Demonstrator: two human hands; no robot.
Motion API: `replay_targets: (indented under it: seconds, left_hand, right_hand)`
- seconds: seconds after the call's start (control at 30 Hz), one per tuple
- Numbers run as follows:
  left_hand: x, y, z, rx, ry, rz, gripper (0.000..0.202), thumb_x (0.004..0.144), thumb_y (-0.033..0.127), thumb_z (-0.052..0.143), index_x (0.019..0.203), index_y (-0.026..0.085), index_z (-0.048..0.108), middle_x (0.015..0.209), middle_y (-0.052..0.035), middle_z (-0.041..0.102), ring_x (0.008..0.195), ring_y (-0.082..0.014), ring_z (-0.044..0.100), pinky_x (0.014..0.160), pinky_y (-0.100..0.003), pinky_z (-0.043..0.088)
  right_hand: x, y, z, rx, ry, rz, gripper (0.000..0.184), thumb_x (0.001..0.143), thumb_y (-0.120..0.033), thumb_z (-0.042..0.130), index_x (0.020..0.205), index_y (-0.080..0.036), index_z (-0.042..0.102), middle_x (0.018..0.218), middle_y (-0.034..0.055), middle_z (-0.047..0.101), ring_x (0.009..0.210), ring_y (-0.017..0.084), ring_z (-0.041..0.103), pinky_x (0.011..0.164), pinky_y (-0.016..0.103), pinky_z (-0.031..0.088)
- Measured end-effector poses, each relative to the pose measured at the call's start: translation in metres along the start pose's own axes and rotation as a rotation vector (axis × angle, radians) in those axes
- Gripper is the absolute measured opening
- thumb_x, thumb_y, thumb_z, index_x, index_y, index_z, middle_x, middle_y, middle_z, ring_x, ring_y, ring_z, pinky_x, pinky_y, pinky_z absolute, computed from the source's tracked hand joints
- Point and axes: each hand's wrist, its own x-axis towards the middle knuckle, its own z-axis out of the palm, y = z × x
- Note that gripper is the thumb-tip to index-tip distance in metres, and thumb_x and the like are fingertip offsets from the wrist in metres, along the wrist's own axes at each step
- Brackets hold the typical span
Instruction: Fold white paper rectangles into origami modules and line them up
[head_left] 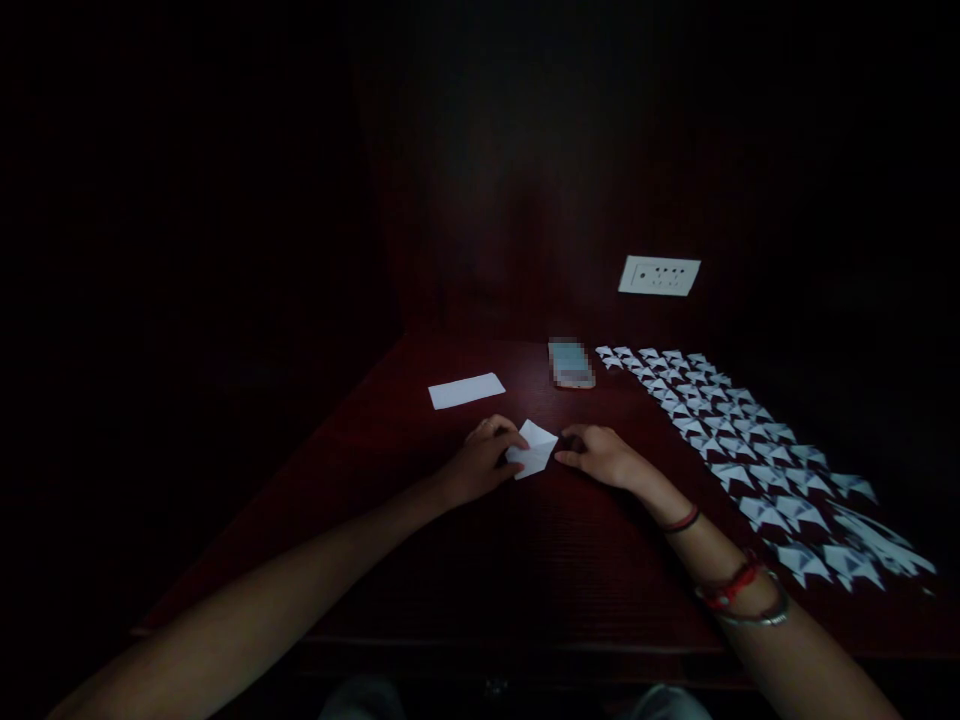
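A small white piece of folded paper point(534, 452) is held just above or on the dark red table, in front of me. My left hand point(487, 458) pinches its left side between thumb and fingers. At the paper's right corner is my right hand point(598, 453), its thumb and forefinger apart with a gap between them. Whether its fingertips touch the corner is hard to tell. Beyond my left hand lies a flat white paper strip point(466, 391).
Rows of folded white paper pieces point(739, 420) cover the table's right side, with several thin paper strips point(885, 540) near the front. A phone point(571, 364), blurred out, lies at the back. On the wall is a white socket panel point(659, 276). The table's front edge point(510, 645) is close to me.
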Motion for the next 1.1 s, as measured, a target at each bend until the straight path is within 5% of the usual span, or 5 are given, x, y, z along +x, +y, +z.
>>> replay_targets:
  seconds: [0.13, 0.53, 0.87, 1.1]
  left_hand:
    - [0.001, -0.004, 0.003, 0.046, 0.058, -0.118, 0.058, 0.064, 0.034, 0.061, 0.116, 0.025, 0.037, 0.114, -0.0051, 0.034, 0.105, -0.0230, 0.033, 0.087, -0.040, 0.030]
    - [0.002, -0.001, 0.001, 0.006, 0.071, -0.227, 0.015, 0.065, 0.034, 0.060, 0.074, 0.022, 0.058, 0.110, -0.0010, 0.039, 0.106, -0.0240, 0.034, 0.086, -0.043, 0.027]
    - [0.004, 0.005, -0.004, -0.098, 0.323, -0.220, 0.009, 0.075, 0.026, 0.050, 0.071, 0.019, 0.053, 0.106, -0.0014, 0.043, 0.100, -0.0180, 0.040, 0.085, -0.036, 0.032]
    - [0.001, 0.007, 0.003, 0.033, 0.195, -0.205, 0.013, 0.075, 0.031, 0.051, 0.070, 0.018, 0.052, 0.107, -0.0012, 0.042, 0.103, -0.0212, 0.036, 0.086, -0.040, 0.028]
  right_hand:
    - [0.006, -0.003, 0.006, 0.043, 0.026, 0.031, 0.024, 0.069, -0.031, 0.053, 0.087, -0.017, 0.062, 0.071, 0.0030, 0.061, 0.063, 0.013, 0.055, 0.057, 0.022, 0.039]
    - [0.011, 0.001, 0.019, 0.305, 0.157, 0.112, 0.045, 0.062, -0.027, 0.061, 0.104, -0.012, 0.053, 0.087, 0.0068, 0.059, 0.070, 0.014, 0.055, 0.063, 0.024, 0.043]
    - [0.011, -0.016, 0.018, 0.691, 0.205, 0.097, 0.039, 0.062, -0.017, 0.058, 0.100, -0.012, 0.050, 0.071, 0.0026, 0.061, 0.058, 0.010, 0.055, 0.055, 0.022, 0.044]
    - [0.007, -0.024, 0.020, 0.362, 0.435, -0.098, 0.042, 0.065, -0.010, 0.049, 0.106, -0.016, 0.048, 0.068, -0.0005, 0.058, 0.058, 0.009, 0.053, 0.060, 0.022, 0.042]
